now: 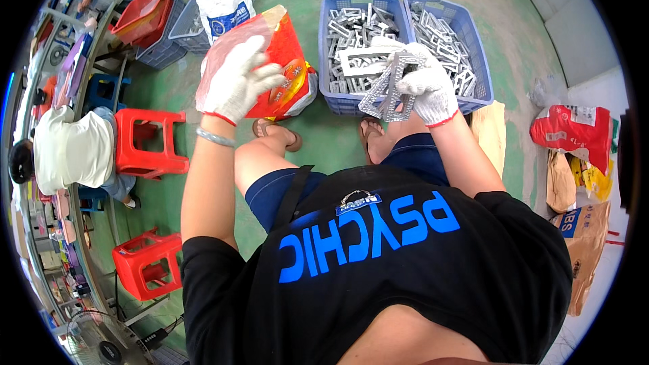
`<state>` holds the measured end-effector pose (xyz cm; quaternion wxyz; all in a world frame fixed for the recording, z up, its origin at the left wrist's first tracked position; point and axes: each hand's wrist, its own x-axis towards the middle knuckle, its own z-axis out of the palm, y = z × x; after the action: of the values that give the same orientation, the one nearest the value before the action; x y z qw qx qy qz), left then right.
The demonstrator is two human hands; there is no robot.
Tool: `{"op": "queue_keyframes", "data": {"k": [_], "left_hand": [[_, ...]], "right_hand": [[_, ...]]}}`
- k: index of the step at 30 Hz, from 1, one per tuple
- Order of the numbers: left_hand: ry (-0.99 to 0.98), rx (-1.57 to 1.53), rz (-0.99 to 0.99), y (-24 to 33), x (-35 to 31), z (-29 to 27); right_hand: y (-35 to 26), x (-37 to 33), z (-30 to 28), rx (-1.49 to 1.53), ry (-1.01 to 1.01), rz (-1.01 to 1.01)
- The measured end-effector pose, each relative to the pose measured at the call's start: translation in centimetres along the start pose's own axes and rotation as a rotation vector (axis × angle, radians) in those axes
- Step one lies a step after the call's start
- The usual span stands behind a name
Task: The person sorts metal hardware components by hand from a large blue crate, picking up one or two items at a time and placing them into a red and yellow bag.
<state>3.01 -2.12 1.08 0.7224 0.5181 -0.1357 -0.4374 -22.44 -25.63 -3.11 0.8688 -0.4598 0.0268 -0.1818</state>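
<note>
Both my hands wear white knit gloves with red cuffs. My right hand point(429, 86) is closed around several silver-grey rectangular metal frames point(388, 91), which fan out to the left of its fingers. Below them in part stands a blue plastic crate point(327, 98), heaped with similar frames. My left hand point(238, 84) has its fingers spread and nothing visible in them. It is over a red and yellow sack point(291, 51) with a pinkish upper flap; whether the glove touches the sack, I cannot tell.
Another blue crate point(484, 61) of frames stands at the right. A white bag point(226, 7) sits on a crate beyond the sack. Red stools point(145, 142) and a seated person point(74, 149) are by the left workbench. Red and brown sacks point(574, 135) lie along the right wall.
</note>
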Motion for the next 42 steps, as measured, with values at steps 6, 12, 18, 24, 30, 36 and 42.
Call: {"op": "queue_keyframes", "data": {"k": [6,12,18,24,30,36,42], "left_hand": [[-0.324,0.134,-0.31,-3.4,-2.8,7.0],[-0.289,0.132,-0.234,-3.9,-3.0,7.6],[-0.208,0.001,-0.182,-4.0,-3.8,7.5],[-0.154,-0.148,-0.221,-3.6,-4.4,7.6],[-0.043,-0.302,-0.289,-2.9,-5.0,7.1],[-0.171,-0.465,-0.42,-3.8,-3.9,4.7],[-0.254,-0.533,-0.486,-3.9,-3.6,4.6]], "right_hand": [[0.0,0.0,3.3,-0.016,-0.113,0.037],[0.4,-0.3,4.3,0.114,-0.168,0.087],[0.8,-0.3,4.1,0.116,-0.216,0.084],[0.8,-0.4,4.3,0.097,-0.181,0.008],[0.2,-0.6,4.3,0.13,-0.223,0.047],[0.7,-0.3,3.5,0.164,-0.266,0.054],[0.5,-0.5,3.7,0.134,-0.26,0.085]]}}
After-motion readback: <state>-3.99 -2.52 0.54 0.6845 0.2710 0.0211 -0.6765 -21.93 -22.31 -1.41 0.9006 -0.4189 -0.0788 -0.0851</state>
